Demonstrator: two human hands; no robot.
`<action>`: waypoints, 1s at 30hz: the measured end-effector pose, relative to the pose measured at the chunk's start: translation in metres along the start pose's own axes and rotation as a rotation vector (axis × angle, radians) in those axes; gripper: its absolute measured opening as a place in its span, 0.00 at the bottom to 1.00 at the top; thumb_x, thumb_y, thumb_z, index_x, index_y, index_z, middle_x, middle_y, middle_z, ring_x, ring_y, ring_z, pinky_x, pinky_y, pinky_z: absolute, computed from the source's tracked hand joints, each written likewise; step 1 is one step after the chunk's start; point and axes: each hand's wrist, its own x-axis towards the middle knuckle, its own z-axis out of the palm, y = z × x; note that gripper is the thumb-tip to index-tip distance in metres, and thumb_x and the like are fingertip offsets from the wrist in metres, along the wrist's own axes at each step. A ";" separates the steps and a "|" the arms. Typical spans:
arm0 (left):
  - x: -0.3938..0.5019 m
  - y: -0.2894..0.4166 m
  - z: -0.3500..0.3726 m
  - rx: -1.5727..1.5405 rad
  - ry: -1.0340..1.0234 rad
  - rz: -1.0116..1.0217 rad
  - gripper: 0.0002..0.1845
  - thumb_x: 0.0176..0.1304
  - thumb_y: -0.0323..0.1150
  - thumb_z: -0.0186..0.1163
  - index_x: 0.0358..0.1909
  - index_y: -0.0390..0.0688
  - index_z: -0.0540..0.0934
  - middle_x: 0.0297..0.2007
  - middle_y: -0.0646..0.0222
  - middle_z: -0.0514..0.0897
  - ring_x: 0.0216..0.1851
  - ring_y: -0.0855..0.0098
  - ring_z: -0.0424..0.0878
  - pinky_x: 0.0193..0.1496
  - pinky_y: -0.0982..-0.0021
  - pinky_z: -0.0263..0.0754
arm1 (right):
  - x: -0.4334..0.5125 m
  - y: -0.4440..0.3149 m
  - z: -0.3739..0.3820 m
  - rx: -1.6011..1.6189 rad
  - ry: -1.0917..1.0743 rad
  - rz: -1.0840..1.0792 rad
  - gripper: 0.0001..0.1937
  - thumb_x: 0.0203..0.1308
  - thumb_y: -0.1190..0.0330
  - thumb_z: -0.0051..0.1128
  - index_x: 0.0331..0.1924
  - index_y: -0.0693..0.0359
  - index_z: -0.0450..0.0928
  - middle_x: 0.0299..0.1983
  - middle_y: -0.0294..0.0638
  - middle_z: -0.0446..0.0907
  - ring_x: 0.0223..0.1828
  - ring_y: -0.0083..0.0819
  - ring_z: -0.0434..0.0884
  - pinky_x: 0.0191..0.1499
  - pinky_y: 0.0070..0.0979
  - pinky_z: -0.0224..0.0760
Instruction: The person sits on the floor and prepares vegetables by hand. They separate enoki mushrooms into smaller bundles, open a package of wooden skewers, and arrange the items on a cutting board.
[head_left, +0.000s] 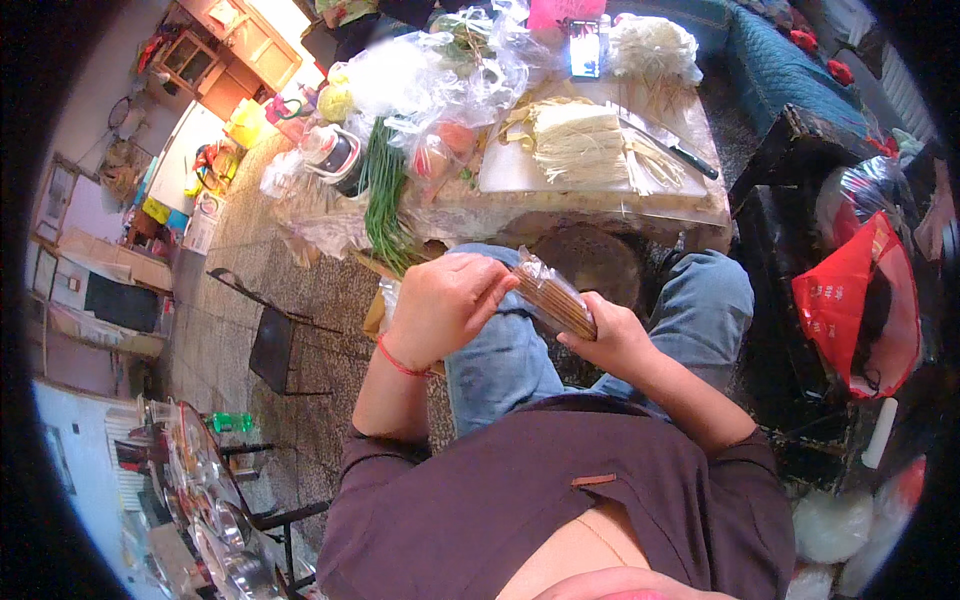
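Observation:
In my right hand (616, 334) is a clear plastic pack of thin brown sticks (555, 304), gripped at its lower end above my lap. The pack tilts, and its crinkled end points up towards the table. My left hand (457, 292), with a red cord at the wrist, is beside the upper end of the pack. Its fingers are bent together with the tips at the wrapper; whether they pinch anything is hidden. Beyond my knees, a stack of pale cut strips (581, 142), perhaps noodles or tofu sheet, lies on a white cutting board (517, 176). A knife (694, 159) rests at its right.
Long green chives (384, 202) hang over the edge of the table (450, 214). Plastic bags (442, 75), a lit phone (584, 49) and bagged white strands (652, 49) stand behind. A black chair (270, 349) is at left, a red bag (840, 300) at right.

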 end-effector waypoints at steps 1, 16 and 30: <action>0.002 0.002 -0.002 0.048 -0.003 0.025 0.06 0.53 0.31 0.62 0.25 0.41 0.76 0.22 0.63 0.77 0.25 0.62 0.76 0.27 0.68 0.70 | 0.000 -0.001 -0.002 0.002 -0.001 0.004 0.21 0.48 0.61 0.63 0.44 0.59 0.68 0.33 0.52 0.78 0.36 0.50 0.78 0.37 0.40 0.71; 0.011 -0.001 0.016 -0.430 0.168 -0.185 0.04 0.57 0.28 0.58 0.28 0.39 0.74 0.24 0.63 0.74 0.25 0.62 0.72 0.29 0.68 0.67 | -0.004 0.004 -0.020 0.225 -0.038 0.065 0.14 0.50 0.69 0.57 0.40 0.63 0.69 0.30 0.55 0.77 0.35 0.52 0.78 0.35 0.37 0.70; 0.004 0.015 0.059 -0.138 0.296 0.287 0.12 0.47 0.26 0.63 0.33 0.41 0.72 0.29 0.64 0.75 0.32 0.61 0.74 0.37 0.66 0.70 | 0.003 0.029 -0.029 0.557 0.277 0.285 0.08 0.50 0.76 0.52 0.35 0.60 0.67 0.24 0.27 0.64 0.26 0.15 0.64 0.28 0.18 0.61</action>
